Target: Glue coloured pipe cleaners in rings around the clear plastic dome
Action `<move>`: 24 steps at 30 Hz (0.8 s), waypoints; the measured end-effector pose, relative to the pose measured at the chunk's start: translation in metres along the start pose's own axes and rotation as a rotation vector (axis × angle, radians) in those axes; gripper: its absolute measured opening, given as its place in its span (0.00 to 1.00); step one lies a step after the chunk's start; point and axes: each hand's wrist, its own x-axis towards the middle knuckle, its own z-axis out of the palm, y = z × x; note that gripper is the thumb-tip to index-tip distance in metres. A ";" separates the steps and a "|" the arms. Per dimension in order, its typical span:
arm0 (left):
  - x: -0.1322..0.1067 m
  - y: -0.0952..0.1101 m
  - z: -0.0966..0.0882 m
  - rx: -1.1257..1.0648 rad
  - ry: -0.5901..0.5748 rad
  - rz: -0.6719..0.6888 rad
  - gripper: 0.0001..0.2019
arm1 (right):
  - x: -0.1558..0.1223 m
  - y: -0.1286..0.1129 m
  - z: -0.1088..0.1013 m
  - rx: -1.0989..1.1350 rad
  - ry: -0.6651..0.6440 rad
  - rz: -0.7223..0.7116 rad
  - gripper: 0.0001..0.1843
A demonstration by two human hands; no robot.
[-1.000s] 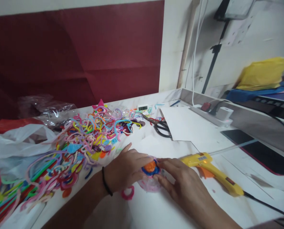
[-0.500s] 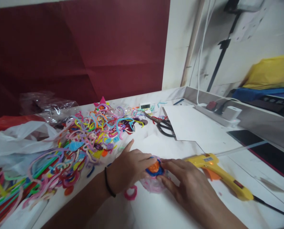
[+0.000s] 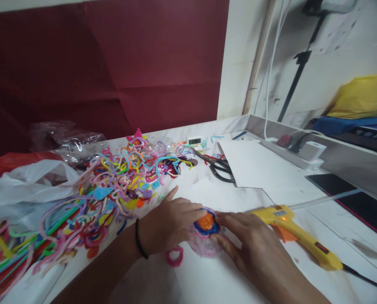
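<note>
A small craft piece [image 3: 206, 226], an orange disc ringed in blue on a pink fuzzy base, lies on the white table [image 3: 207, 278]. My left hand [image 3: 168, 223] grips its left side with curled fingers and wears a black band at the wrist. My right hand [image 3: 252, 247] presses its right side with bent fingertips. A pink pipe-cleaner ring [image 3: 175, 256] lies just below my left hand.
A heap of coloured pipe cleaners [image 3: 112, 185] and plastic bags [image 3: 23, 185] fill the left. A yellow glue gun [image 3: 299, 236] lies right of my hands, its cord trailing right. Scissors [image 3: 218, 169], white paper [image 3: 258, 169], a power strip [image 3: 299, 152] and a dark tablet [image 3: 356, 202] lie beyond.
My hands have stayed on the craft piece with only small finger shifts. The view has drifted slightly, so things sit a little further right.
</note>
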 end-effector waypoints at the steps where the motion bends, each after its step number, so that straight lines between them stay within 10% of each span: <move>1: 0.000 0.001 0.000 -0.001 -0.001 0.002 0.21 | 0.000 0.000 -0.001 0.010 -0.010 0.002 0.09; 24: -0.002 0.003 -0.003 0.022 0.019 0.015 0.25 | -0.006 0.000 -0.007 0.014 0.021 -0.030 0.15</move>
